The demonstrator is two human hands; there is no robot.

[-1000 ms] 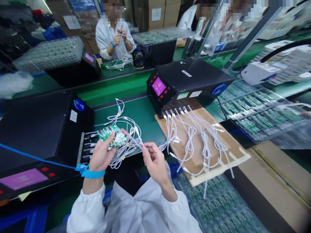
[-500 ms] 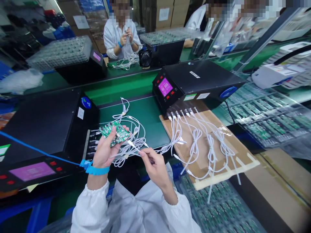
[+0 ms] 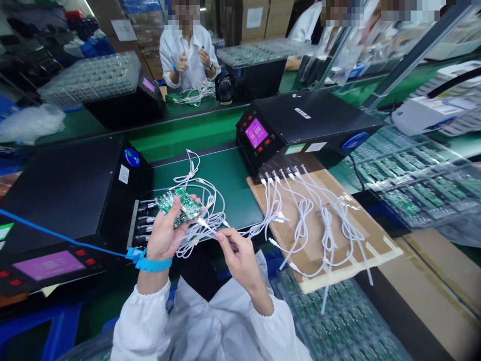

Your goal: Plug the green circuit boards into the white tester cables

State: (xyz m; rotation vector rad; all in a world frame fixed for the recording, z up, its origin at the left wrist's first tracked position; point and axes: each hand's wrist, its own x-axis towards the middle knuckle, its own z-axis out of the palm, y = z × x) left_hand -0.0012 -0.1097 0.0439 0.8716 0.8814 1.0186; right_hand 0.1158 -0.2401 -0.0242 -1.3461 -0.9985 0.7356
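My left hand [image 3: 167,233] is closed around a green circuit board [image 3: 180,204], with the thumb lying across its top face. A white cable [image 3: 208,226] meets the board's near right edge with its plug. Behind that plug, my right hand [image 3: 237,253] pinches the cable between thumb and fingers. A blue wrist strap [image 3: 152,262] with a cord circles my left wrist. Coils of white cables [image 3: 203,235] lie on the green bench [image 3: 240,185] under and beyond the board.
Black boxes with pink screens stand left [image 3: 67,195] and right [image 3: 311,118]. White leads run from the right box over a cardboard sheet [image 3: 285,225]. Trays of boards [image 3: 406,195] lie at the right, more [image 3: 345,321] below. A co-worker [image 3: 190,55] sits across the bench.
My hands hold nearly the same pose, and the board has shifted only slightly to the right. Across the bench, the co-worker's hands have moved apart.
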